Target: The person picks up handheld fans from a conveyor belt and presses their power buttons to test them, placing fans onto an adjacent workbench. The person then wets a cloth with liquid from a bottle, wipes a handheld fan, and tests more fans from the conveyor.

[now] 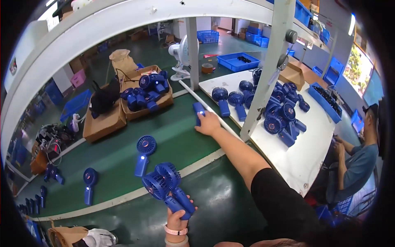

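My left hand (177, 219), with a pink watch strap at its wrist, is closed around the handles of two blue handheld fans (161, 182). Their round grille heads stand side by side above the fingers. Reaching out over the green belt (111, 152), my right hand (210, 123) has its fingers closed around a blue handle (199, 108) with a small lit spot; the rest of that piece is hidden by the hand. Nearer on the belt lie a lit handheld fan (146, 145) and another lit handheld fan (90, 177). Several more fans line up at the far left.
A white table (294, 166) at the right bears many blue fans (279, 111) and a blue tray (325, 103). A white post (263, 74) stands between. Cardboard boxes (105, 125) with fans sit beyond the belt. A co-worker (354, 160) sits at right.
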`<act>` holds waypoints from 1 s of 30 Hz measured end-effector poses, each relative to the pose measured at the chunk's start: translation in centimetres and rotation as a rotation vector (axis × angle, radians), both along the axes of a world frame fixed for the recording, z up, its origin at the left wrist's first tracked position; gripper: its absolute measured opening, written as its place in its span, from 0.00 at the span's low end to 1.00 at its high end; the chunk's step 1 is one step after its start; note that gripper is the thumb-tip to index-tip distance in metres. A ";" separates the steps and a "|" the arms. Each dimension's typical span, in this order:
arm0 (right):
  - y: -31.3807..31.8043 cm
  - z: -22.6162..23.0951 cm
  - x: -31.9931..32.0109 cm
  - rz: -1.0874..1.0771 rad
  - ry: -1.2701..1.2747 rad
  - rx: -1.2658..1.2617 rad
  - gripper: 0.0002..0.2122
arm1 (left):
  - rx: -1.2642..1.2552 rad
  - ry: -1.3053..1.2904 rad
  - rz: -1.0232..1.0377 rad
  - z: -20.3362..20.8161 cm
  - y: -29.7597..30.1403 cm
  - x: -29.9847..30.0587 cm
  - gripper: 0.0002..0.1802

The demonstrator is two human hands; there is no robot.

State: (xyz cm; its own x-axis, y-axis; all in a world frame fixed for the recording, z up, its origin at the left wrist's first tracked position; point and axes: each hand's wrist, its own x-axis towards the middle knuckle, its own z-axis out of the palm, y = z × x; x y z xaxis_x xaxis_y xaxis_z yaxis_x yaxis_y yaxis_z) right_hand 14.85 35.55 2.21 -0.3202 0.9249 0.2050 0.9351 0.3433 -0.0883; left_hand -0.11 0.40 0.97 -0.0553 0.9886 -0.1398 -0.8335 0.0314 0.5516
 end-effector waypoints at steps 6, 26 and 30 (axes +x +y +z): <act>-10.6 3.2 -2.9 0.304 0.253 -0.266 0.41 | -0.020 0.003 0.019 -0.4 -0.4 -0.5 0.49; -22.1 -0.8 -0.3 0.396 1.658 -1.419 0.29 | 0.022 -0.047 0.016 -0.4 -0.2 -0.1 0.45; -21.4 -1.8 -0.1 0.486 1.739 -1.522 0.29 | 0.016 -0.045 0.015 -0.5 -0.3 -0.2 0.42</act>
State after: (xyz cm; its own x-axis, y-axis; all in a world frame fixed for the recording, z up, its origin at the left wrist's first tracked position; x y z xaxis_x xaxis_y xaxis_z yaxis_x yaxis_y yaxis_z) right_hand 14.76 14.12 0.45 -0.8253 0.5602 -0.0716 -0.3545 -0.6125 -0.7065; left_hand -0.31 0.08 0.47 -0.0642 0.9899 -0.1264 -0.8580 0.0100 0.5136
